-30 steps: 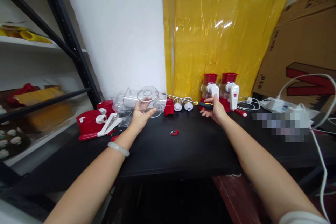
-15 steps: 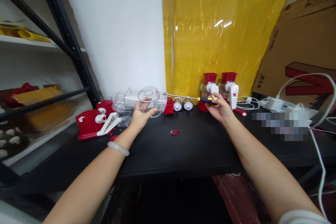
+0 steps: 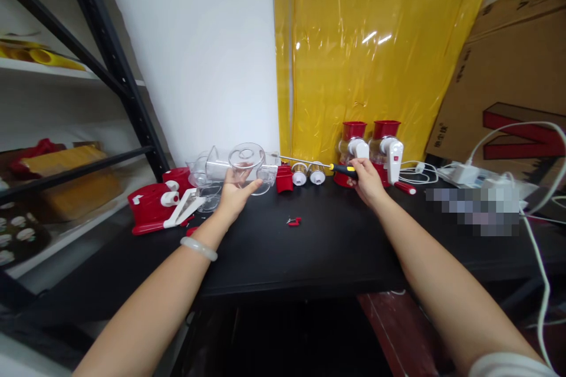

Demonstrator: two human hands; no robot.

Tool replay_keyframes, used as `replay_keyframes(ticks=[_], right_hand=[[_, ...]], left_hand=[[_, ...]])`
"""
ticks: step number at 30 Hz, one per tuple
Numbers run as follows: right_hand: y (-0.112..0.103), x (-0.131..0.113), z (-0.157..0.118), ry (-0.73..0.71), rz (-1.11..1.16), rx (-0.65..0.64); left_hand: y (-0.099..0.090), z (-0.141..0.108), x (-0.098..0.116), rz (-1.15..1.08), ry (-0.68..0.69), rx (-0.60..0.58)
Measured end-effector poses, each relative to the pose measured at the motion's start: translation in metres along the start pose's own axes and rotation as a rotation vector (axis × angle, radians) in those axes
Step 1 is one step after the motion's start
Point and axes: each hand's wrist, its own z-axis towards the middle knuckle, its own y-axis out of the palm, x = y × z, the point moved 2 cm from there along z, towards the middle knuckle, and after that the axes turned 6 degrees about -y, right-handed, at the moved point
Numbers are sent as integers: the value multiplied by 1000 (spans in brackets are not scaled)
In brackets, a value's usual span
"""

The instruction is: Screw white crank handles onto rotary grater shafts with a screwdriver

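Note:
My left hand (image 3: 239, 188) grips a clear plastic housing (image 3: 246, 156) with a round flared opening, raised above the black table. In my right hand (image 3: 367, 179) is a screwdriver (image 3: 342, 169) with a black and yellow handle, its long shaft pointing left. The tip reaches the right end of the housing; whether it sits on a screw is too small to tell. Below, a small red part (image 3: 294, 222) with a thin metal piece lies on the table. Behind the shaft are a red plastic part (image 3: 284, 179) and two white-ended grater drums (image 3: 299, 175).
Two assembled red and white rotary graters (image 3: 354, 147) stand at the back right. Red bases (image 3: 152, 206) with a white lever and more clear parts (image 3: 207, 203) are at the left. White cables (image 3: 537, 271) and a power strip (image 3: 464, 175) lie right. A black shelf frame (image 3: 126, 88) rises left.
The housing and screwdriver have shifted slightly left together. My right hand has turned a little around the handle, its fingers now more closed.

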Motion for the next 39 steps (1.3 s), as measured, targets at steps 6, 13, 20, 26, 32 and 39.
replay_keyframes(ticks=[6,13,20,26,32,39], right_hand=[[-1,-18,-4,49,395,-74],[3,-10,-1,59,248,16],[-1,-1,-1,-30,-93,3],[3,-13,-4,-29,236,-28],[4,-16,-5,43,362,-94],[0,-4,0,124,101,18]], left_hand=[[1,-3,-1,24,-11,-20],[-3,0,-2,24,23,-17],[-2,0,-3,27,20,-10],[0,-2,-2,23,4,-25],[1,-3,-1,0,-37,-13],[2,-3,-1,18,-26,-23]])
